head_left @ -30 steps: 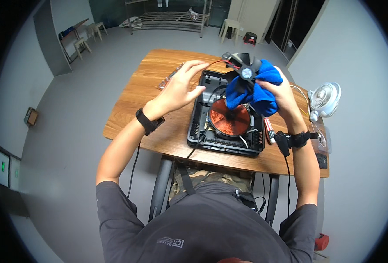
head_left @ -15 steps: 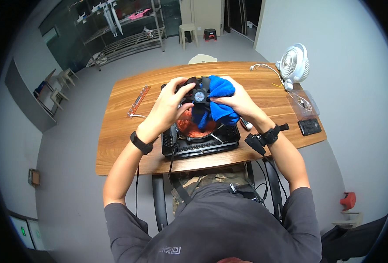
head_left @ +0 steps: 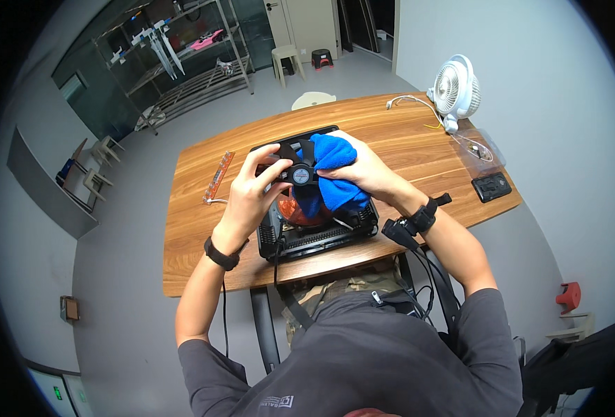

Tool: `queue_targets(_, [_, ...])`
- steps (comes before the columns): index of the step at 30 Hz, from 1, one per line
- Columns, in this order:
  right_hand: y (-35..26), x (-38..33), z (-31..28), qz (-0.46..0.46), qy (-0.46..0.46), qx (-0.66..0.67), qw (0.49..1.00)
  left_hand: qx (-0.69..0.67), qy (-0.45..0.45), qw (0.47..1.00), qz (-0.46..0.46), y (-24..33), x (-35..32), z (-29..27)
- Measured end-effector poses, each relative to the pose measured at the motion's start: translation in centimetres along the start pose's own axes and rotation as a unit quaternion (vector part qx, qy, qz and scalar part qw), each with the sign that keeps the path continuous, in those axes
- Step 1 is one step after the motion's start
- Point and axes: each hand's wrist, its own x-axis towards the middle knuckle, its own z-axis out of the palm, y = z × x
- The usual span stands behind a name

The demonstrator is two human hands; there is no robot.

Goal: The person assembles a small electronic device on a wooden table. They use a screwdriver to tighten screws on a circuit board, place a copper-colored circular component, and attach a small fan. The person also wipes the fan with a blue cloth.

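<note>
A small black fan wheel [head_left: 302, 176] with a round pale label on its hub is held above the table. My left hand [head_left: 246, 198] pinches it at the left with thumb and fingers. From the other side my right hand [head_left: 371, 172] grips a bunched blue cloth [head_left: 342, 191] and presses it around the blades there. The cloth hides part of the wheel. Below both hands lies an opened black housing [head_left: 321, 244] with a round copper-coloured coil [head_left: 295, 212] inside, partly covered by the wheel and cloth.
On the wooden table [head_left: 196, 243], an orange-and-white strip [head_left: 218, 179] lies left. A white desk fan [head_left: 455, 90] with a cable stands at the far right, near a black flat device [head_left: 492, 187]. A strap mount [head_left: 408, 226] hangs at my right wrist.
The head view has shifted and turned slightly. The fan wheel, cloth and both hands have come a little nearer to me, and the hub shows more face-on. Both grips persist.
</note>
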Motion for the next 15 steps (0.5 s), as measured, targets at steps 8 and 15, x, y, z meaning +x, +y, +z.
queue_targets(8, [-0.3,-0.2,0.7,-0.012,0.070,0.099,0.993,0.002,0.049,0.999,-0.019,-0.3,-0.3,0.2])
queue_targets(15, [1.7,2.7,-2.8,-0.015,-0.037,-0.121,0.992,0.013,0.018,1.000,-0.001,-0.8,0.1,1.6])
